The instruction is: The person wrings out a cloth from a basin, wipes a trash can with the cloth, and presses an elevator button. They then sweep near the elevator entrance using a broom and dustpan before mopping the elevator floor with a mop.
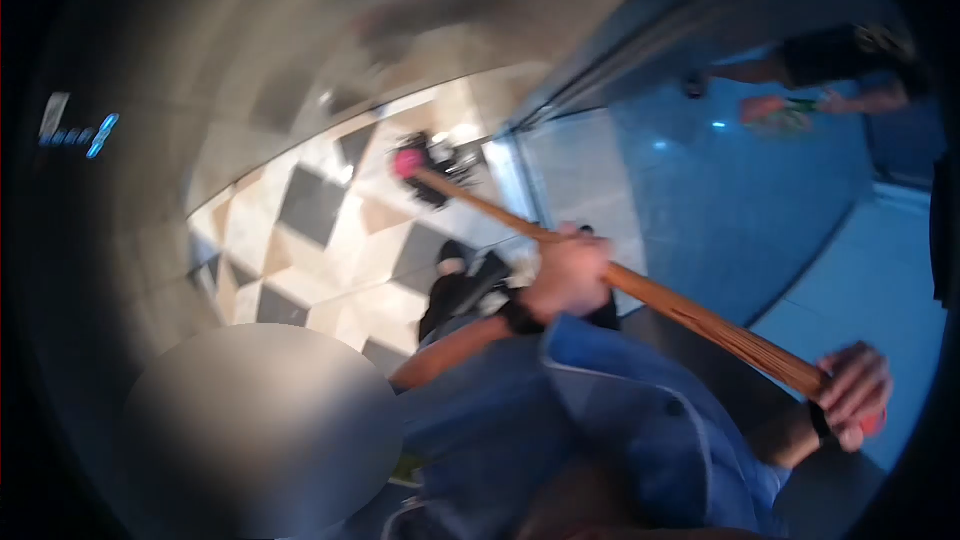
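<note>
A mop with a long wooden handle (715,328) runs slantwise across the view. Its pink socket (408,162) and dark, stringy head (436,180) rest on the floor, blurred by motion. My left hand (567,270) is wrapped round the handle about midway, with a dark band on the wrist. Near the handle's upper end, my right hand (857,390) is closed on it, and a bit of red (874,424) shows beside the fingers. Part of my foot (452,258) appears below my left forearm.
Patterned tiles (310,205) in white, tan and grey cover the floor, bounded by a pale wall (260,110). A glass-like panel edge (525,180) stands close to the mop head. Beyond it, in blue light, another person (840,65) holds something reddish-green (778,115).
</note>
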### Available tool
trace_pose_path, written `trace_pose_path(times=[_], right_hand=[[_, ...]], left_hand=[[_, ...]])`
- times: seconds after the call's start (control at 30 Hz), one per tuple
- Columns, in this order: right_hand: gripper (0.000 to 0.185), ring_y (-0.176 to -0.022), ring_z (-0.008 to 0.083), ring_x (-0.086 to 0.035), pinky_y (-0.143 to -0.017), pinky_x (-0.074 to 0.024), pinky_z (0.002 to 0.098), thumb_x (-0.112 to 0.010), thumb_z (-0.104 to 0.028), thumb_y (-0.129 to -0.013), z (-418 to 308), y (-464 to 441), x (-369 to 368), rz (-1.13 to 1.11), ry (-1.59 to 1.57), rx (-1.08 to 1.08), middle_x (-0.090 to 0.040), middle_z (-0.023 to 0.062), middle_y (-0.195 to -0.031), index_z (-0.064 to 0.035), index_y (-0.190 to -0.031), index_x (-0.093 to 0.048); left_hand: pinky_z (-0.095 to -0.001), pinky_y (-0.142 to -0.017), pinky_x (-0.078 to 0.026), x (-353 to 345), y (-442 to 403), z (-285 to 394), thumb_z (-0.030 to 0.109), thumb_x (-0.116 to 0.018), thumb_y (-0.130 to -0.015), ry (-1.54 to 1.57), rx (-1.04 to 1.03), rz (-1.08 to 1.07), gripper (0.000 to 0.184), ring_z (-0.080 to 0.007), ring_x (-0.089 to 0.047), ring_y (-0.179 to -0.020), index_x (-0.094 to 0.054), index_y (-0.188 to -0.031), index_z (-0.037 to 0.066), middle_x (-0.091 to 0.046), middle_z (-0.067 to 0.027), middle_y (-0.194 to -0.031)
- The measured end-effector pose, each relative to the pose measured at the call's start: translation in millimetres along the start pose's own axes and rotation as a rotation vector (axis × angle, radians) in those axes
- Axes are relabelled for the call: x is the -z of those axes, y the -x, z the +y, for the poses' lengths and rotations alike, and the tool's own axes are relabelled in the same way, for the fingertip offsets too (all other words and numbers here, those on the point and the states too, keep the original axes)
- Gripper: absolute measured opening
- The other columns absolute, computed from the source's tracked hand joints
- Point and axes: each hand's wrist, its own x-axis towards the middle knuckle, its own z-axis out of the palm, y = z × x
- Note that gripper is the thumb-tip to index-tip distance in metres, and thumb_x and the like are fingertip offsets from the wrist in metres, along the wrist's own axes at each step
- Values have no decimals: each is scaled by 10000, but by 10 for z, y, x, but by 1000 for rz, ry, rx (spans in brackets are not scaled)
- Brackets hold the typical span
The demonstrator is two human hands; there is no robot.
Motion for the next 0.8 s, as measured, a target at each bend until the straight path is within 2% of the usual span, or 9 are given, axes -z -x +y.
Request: trace_pose_path(times=[0.03,0.13,0.17,0.23,0.3,0.63,0.67,0.7,0.8], right_hand=[[97,-700,207,-685,-885,-499,499,-692,-119,-701,38,-106,34,-36,-35,42,-669,31,-671,-113,-657,-605],[74,-849,349,-662,-954,-428,562,-692,-35,-685,528,-181,154,-36,-182,100,-663,135,-771,-44,-716,-625],[85,-907,350,-649,-966,-420,549,-698,-14,-720,753,-124,279,-18,-27,-137,-660,127,-807,-28,-751,-620],[103,-971,331,-618,-940,-453,484,-680,-5,-758,1364,25,531,-150,-75,-37,-635,116,-889,-32,-795,-587],[116,-875,318,-611,-845,-483,413,-657,18,-734,1793,326,581,-210,2,27,-611,123,-866,-37,-765,-560],[102,-813,307,-630,-747,-512,359,-676,-43,-732,1562,618,2231,-426,-25,17,-629,118,-821,-33,-743,-575],[87,-826,306,-643,-745,-516,368,-677,-59,-739,1591,689,2297,-365,-83,22,-646,131,-851,-28,-765,-601],[61,-899,301,-654,-902,-479,461,-660,-31,-724,1584,748,2390,-385,-70,-39,-657,107,-825,-24,-774,-626],[111,-731,263,-620,-856,-464,490,-654,-139,-744,1640,863,2298,-337,-255,-31,-600,69,-709,-58,-706,-587]], left_hand=[[-466,-691,-410,91,-102,32,60,-636,-580,-18,44,-68,155,-385,-532,-716,-504,-660,43,-557,-152,-713],[-460,-684,-417,-123,-461,-227,39,-663,-579,-220,74,95,168,-397,-527,-740,-509,-644,24,-555,-169,-690],[-474,-671,-408,-475,-675,-649,80,-679,-628,-224,92,228,191,-387,-520,-749,-497,-638,24,-550,-164,-691],[-457,-703,-413,-972,-826,-1097,108,-701,-675,-225,182,291,212,-376,-514,-792,-505,-641,36,-551,-163,-722],[-435,-743,-414,-1430,-778,-1376,101,-719,-671,-234,236,298,225,-368,-503,-817,-504,-641,42,-547,-160,-743],[-420,-658,-396,-2857,-1293,-357,107,-700,-669,2,372,336,224,-341,-499,-690,-492,-619,41,-504,-145,-637],[-427,-652,-395,-2947,-1303,-301,109,-687,-668,-6,417,314,203,-353,-505,-703,-501,-629,36,-513,-156,-645],[-435,-659,-396,-3090,-1266,-289,105,-667,-670,-46,370,338,175,-367,-509,-715,-510,-639,32,-524,-170,-662],[-476,-722,-415,-3408,-1224,-280,59,-592,-672,-123,379,461,60,-397,-525,-801,-549,-701,29,-563,-194,-740]])
